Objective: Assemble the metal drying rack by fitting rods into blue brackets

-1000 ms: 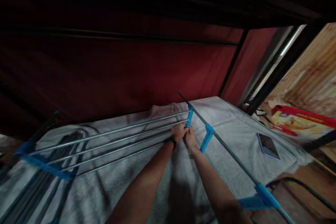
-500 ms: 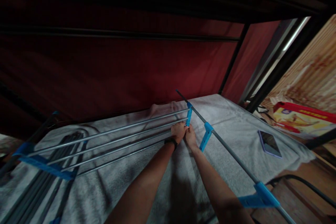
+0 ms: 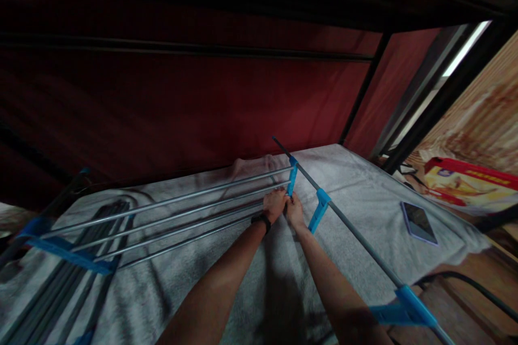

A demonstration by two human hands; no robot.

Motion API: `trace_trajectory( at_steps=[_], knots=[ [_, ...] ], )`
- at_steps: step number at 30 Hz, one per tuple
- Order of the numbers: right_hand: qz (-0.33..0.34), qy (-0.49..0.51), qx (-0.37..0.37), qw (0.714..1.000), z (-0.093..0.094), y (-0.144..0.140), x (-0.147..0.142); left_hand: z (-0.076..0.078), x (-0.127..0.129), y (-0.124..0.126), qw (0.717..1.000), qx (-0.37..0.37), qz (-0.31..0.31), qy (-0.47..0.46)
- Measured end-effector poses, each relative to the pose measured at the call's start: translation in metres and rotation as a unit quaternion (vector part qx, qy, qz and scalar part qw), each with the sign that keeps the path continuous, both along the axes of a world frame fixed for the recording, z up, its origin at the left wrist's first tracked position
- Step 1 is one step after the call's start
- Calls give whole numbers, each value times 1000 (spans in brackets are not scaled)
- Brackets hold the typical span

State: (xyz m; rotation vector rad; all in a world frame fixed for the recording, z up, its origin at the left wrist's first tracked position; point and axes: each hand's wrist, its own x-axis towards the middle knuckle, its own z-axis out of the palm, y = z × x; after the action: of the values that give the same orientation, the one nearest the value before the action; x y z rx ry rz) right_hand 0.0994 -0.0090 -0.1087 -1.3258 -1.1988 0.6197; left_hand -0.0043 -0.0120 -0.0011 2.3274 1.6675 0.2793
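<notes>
You're under a dark upper frame, red fabric wall [image 3: 226, 102] behind, grey blanket [image 3: 356, 210] covering the bed. A metal drying rack [image 3: 182, 215] with blue plastic joints lies across the blanket, rods running from the left edge to the far middle. Your left hand [image 3: 274, 205] and right hand [image 3: 294, 211] sit together, touching, both curled shut around the rod ends at the blue joint [image 3: 291, 179] near the far edge. A long side bar [image 3: 356, 240] runs from that joint toward the near right corner. A phone [image 3: 420, 222] lies flat near the right edge, well apart from your hands. Blanket right of the bar is open; wooden wall [image 3: 481, 118] beyond it.
</notes>
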Motion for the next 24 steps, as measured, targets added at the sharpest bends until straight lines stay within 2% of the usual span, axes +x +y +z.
trace_trajectory(
  at_steps=[24],
  knots=[
    [-5, 6, -25, 1000, 11, -5, -4, 11, -3, 6, 999, -25, -1, -25]
  ],
)
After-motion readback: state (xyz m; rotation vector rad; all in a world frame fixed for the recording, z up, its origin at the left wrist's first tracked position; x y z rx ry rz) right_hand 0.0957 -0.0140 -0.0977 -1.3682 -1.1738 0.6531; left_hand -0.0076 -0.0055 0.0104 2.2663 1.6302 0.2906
